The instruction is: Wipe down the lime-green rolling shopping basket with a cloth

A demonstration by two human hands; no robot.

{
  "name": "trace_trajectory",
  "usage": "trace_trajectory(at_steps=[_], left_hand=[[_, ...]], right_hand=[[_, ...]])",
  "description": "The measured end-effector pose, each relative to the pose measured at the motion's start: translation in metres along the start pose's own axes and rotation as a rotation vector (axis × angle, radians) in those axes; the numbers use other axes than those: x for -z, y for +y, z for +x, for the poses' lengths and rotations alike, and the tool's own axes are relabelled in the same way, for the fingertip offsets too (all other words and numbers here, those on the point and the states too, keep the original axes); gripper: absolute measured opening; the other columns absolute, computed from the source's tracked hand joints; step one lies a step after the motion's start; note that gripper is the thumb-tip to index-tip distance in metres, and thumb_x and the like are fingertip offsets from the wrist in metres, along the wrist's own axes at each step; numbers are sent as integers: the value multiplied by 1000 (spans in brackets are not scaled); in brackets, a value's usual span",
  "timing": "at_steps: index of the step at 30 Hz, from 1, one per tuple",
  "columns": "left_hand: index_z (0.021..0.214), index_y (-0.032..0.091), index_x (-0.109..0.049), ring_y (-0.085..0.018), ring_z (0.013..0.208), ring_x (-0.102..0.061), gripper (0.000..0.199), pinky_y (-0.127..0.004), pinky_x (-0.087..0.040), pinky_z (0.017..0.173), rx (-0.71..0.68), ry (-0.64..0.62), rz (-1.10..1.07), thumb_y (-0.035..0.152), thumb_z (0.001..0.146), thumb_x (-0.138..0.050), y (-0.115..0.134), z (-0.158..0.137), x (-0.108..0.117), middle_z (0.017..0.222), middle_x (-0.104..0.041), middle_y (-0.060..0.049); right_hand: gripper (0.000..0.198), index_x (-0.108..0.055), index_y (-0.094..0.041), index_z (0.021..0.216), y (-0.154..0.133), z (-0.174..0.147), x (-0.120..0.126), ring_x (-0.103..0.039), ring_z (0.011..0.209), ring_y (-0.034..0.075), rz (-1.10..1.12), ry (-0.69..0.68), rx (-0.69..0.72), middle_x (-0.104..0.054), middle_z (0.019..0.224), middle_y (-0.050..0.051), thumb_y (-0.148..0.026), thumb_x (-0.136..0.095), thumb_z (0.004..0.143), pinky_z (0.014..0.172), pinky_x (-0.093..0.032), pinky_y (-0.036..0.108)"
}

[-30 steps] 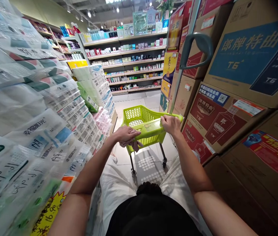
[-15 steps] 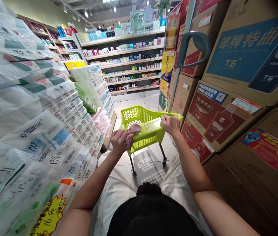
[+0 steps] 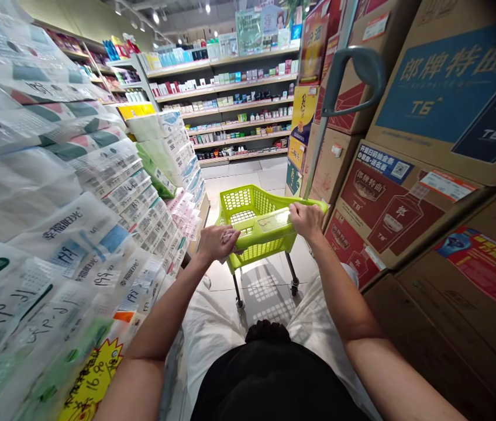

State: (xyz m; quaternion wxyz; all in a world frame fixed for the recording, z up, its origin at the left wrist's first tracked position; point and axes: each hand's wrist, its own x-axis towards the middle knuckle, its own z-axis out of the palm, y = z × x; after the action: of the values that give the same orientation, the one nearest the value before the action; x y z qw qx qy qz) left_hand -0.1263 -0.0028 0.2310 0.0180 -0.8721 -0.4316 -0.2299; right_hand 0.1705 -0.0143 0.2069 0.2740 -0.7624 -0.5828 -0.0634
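A lime-green shopping cart [image 3: 274, 225] with a perforated basket stands in front of my body, on thin metal legs with casters. Around the right end of its handle, my right hand [image 3: 306, 220] is closed. My left hand [image 3: 217, 241] is closed at the handle's left end, with a crumpled pinkish cloth [image 3: 230, 236] bunched in its fingers against the handle. Much of the cloth is hidden by the hand. The visible part of the basket shows only its slotted floor and walls.
Stacked plastic-wrapped paper packs [image 3: 116, 175] line the left side. Cardboard cartons [image 3: 441, 111] are piled on the right, with a blue-grey handle on a pole [image 3: 353, 82] before them. Shelves of small boxes and bottles [image 3: 239, 108] cross the aisle's far end. Pale tiles [image 3: 243, 168] cover the floor.
The cloth's loose end, earlier lying over the handle, is now gathered under my left hand. That hand has shifted slightly on the handle; my right hand keeps its grip.
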Motion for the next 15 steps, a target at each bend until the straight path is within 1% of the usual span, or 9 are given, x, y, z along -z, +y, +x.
trace_trajectory(at_steps=[4, 7, 8, 9, 10, 13, 15], left_hand=[[62, 23, -57, -20, 63, -61, 54, -34, -43, 69, 13, 211, -37, 58, 97, -36, 10, -13, -16, 63, -65, -7], [69, 23, -61, -22, 69, -66, 48, -37, -48, 76, 10, 366, -94, 55, 96, -38, 15, -20, -24, 68, -69, -8], [72, 23, -64, -23, 72, -68, 46, -37, -49, 79, 4, 378, -118, 54, 96, -40, 16, -22, -24, 71, -71, -8], [76, 23, -66, -23, 74, -69, 44, -38, -50, 81, -3, 352, -139, 53, 96, -42, 16, -22, -21, 75, -73, -8], [80, 22, -68, -23, 76, -69, 43, -38, -50, 82, -9, 287, -156, 53, 96, -43, 15, -22, -17, 78, -74, -8], [92, 23, -74, -24, 85, -70, 41, -37, -51, 85, -37, -11, -191, 54, 95, -49, 6, -11, 2, 89, -78, -6], [94, 23, -76, -23, 89, -70, 41, -38, -50, 95, -70, -148, -236, 52, 95, -46, -6, 2, 12, 96, -79, -5]], right_hand=[[46, -74, -19, 84, 5, 1, 4, -53, 77, 22, -3, -4, -33, -71, 84, 11, -36, -36, 102, 78, -29, 35], [45, -76, -19, 85, 8, 2, 4, -51, 78, 23, 7, 7, -33, -68, 81, 12, -35, -37, 102, 80, -31, 36], [45, -76, -20, 85, 9, 2, 4, -51, 79, 23, 11, 5, -30, -66, 80, 12, -34, -37, 102, 80, -31, 37], [45, -76, -20, 86, 9, 2, 4, -51, 79, 23, 13, -1, -27, -66, 79, 12, -34, -37, 102, 81, -31, 37], [45, -77, -20, 86, 10, 2, 4, -50, 79, 23, 15, -7, -24, -65, 79, 12, -34, -38, 102, 81, -31, 37], [44, -77, -20, 87, 9, 2, 4, -51, 79, 23, 13, -8, -29, -65, 80, 11, -35, -38, 103, 81, -31, 37], [45, -76, -19, 87, 8, 1, 2, -51, 79, 23, 10, 6, -35, -66, 81, 12, -36, -38, 103, 80, -30, 36]])
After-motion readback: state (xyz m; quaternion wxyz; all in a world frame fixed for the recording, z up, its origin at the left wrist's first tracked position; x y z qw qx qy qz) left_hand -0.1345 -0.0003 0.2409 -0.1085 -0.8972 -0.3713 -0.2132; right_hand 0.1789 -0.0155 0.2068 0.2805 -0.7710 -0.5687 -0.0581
